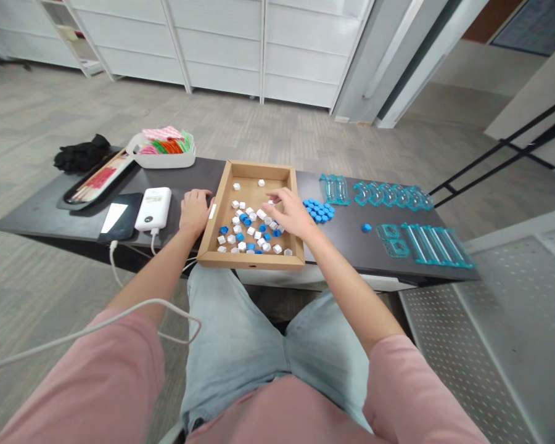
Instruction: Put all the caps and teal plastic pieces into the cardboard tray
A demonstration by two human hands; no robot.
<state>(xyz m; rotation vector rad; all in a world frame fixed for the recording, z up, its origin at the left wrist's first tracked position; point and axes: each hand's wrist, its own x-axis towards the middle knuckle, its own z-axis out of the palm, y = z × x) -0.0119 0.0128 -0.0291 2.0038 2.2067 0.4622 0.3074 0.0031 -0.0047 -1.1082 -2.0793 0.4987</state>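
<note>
A shallow cardboard box [251, 260] holds many small white and blue hexagonal pieces, mostly toward its near side. My right hand [290, 213] reaches over the box's right wall, fingers bent. Between its thumb and index finger shows a white hexagonal piece [271, 202], seemingly pinched. My left hand [195, 209] lies on the table against the box's left wall, fingers loosely stretched and apart, with nothing seen in it. Just right of the box, blue hexagonal pieces [319, 211] are grouped closely together. One more blue piece [366, 227] lies farther right on its own.
Clear-teal plastic parts stand in rows at right: curved ones [391, 195], straight ones [437, 245] and a flat one [393, 240]. Left on the dark table [185, 176] are a white power bank [154, 208] with cable, a phone [121, 217], a black tray [99, 180] and a white bin [166, 161].
</note>
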